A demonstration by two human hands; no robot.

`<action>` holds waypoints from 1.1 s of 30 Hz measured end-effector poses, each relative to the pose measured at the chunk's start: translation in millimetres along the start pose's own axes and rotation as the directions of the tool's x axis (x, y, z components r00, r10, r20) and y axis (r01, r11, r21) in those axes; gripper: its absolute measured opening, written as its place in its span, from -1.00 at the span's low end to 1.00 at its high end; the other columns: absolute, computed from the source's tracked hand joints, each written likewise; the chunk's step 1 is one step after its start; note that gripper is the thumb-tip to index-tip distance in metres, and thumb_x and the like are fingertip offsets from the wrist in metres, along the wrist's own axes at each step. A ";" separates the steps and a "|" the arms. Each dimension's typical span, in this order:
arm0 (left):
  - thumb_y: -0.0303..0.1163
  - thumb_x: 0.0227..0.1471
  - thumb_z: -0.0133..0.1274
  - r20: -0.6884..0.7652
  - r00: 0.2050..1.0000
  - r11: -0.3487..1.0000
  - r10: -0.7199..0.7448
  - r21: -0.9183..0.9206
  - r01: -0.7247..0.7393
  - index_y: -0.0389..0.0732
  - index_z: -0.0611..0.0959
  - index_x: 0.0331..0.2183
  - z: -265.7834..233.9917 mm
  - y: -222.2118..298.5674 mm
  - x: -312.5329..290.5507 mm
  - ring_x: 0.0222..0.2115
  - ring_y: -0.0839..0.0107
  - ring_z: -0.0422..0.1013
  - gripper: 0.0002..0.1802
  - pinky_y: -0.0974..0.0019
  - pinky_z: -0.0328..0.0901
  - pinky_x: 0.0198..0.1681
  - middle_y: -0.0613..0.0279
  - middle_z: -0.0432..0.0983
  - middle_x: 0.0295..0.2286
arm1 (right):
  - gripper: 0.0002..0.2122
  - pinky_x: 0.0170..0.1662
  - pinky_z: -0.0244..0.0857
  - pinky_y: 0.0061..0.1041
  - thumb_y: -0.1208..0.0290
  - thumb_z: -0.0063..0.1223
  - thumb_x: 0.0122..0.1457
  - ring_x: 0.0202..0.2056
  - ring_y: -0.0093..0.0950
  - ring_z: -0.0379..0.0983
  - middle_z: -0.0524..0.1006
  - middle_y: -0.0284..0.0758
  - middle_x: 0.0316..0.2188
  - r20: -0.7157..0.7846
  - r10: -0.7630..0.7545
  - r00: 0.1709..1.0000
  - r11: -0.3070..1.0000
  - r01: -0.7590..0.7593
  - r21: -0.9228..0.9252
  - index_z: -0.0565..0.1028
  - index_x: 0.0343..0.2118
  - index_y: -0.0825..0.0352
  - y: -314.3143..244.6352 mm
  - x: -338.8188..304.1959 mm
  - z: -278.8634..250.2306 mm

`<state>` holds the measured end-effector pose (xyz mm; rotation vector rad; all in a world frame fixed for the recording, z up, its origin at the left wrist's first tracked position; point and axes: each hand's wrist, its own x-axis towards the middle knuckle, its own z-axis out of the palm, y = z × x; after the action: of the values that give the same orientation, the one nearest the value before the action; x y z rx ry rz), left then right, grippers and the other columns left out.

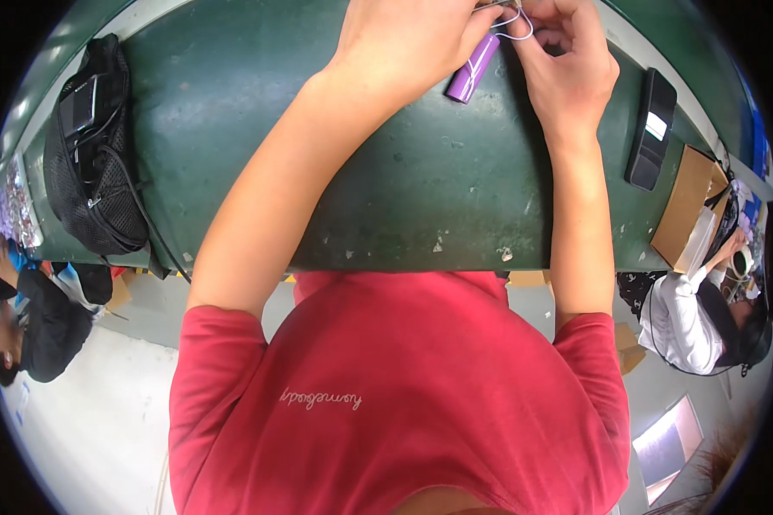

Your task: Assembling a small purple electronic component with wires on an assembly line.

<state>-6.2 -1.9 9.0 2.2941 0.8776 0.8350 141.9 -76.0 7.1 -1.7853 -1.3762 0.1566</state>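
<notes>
A purple cylinder (pixel 475 69), shaped like a battery cell, lies tilted on the green table between my hands. Thin white wire (pixel 519 36) loops from its upper end up to my fingertips. My left hand (pixel 412 39) is closed at the top edge of the picture, next to the cylinder. A thin, metallic-looking piece shows at its fingertips, but its kind is not clear. My right hand (pixel 573 73) has thumb and fingers bent together on the white wire. The picture's upper edge cuts off part of both hands' fingertips.
A black mesh bag (pixel 99 163) with a dark device and a cable lies at the table's left. On the right are a black phone (pixel 653 129) and an open cardboard box (pixel 689 210). The green table (pixel 421 197) has chipped spots. One person sits at each side.
</notes>
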 end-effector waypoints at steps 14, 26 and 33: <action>-0.33 0.13 0.15 0.011 1.000 1.000 0.004 0.005 -0.004 -0.25 0.57 -0.40 0.4 -1.2 -0.5 -0.39 -0.09 0.54 -0.81 -0.03 0.41 -0.31 -0.04 0.58 -0.46 | -0.79 -0.46 0.28 -0.73 0.63 0.35 0.09 -0.52 -0.76 0.37 0.54 -0.44 -0.51 0.024 0.078 0.997 0.991 -0.080 0.110 0.45 -0.34 0.39 4.0 -0.4 0.2; -0.36 0.11 0.17 0.018 0.998 0.997 0.059 -0.050 -0.058 -0.26 0.55 -0.42 -1.7 -6.0 0.8 -0.41 -0.10 0.52 -0.81 -0.02 0.39 -0.34 -0.06 0.56 -0.49 | -0.78 -0.44 0.33 -0.69 0.61 0.37 0.08 -0.52 -0.72 0.43 0.57 -0.40 -0.51 -0.019 0.000 1.000 0.999 0.001 0.045 0.45 -0.36 0.39 -2.4 -1.0 -1.3; -0.36 0.11 0.18 0.047 0.998 0.998 0.029 -0.055 -0.026 -0.27 0.56 -0.42 -3.1 -6.1 1.1 -0.42 -0.10 0.52 -0.81 -0.02 0.39 -0.35 -0.07 0.56 -0.49 | -0.77 -0.45 0.34 -0.67 0.60 0.38 0.07 -0.52 -0.71 0.44 0.57 -0.40 -0.53 -0.018 -0.016 1.000 0.999 0.017 0.042 0.46 -0.36 0.38 -2.5 -0.7 -2.0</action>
<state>-10.1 3.6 7.4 2.2743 0.7949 0.8019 140.9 -77.6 9.8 -1.7363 -1.3656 0.1597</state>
